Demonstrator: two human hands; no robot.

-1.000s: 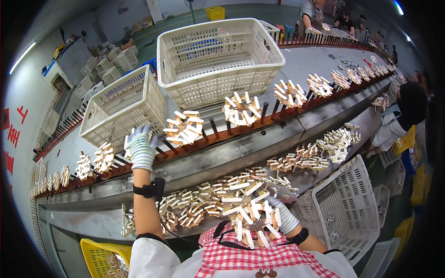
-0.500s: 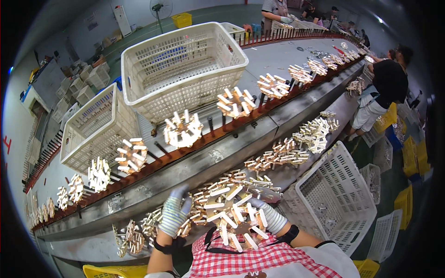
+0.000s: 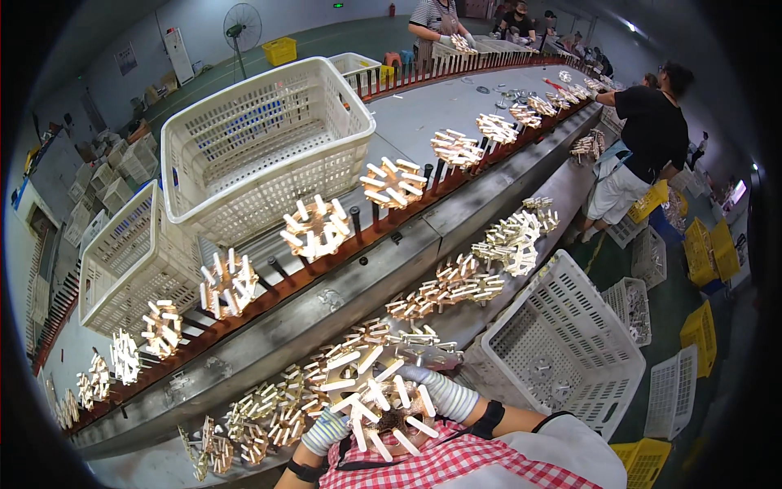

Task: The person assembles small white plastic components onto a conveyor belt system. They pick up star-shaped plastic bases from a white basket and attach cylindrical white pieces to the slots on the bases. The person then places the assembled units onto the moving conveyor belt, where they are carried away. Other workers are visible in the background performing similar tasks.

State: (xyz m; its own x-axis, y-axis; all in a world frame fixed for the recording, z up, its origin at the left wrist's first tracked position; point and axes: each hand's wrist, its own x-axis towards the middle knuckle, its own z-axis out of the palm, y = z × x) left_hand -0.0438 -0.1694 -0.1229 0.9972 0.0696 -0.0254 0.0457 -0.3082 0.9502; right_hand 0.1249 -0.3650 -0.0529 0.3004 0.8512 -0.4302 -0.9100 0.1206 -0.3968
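Note:
Close in front of my apron I hold a round copper-coloured piece studded with white rods. My right hand, in a striped glove, grips it from the right side, its fingers partly behind the piece. On the other side my left hand, gloved alike, is closed at the lower left rim, with most fingers hidden. Whether a second piece overlaps the top of the held one, I cannot tell. Beyond my hands, a heap of similar pieces lies along the metal ledge. More rodded pieces sit on upright pins along the line.
A large white crate stands on the grey table, with another white crate left of it. An open white crate is close on my right. Dark pins line the red-brown rail. A co-worker stands at the right.
My left hand has come down from above the heap to the held piece's rim. The pieces on the line have shifted left and down in view, as the view itself has turned.

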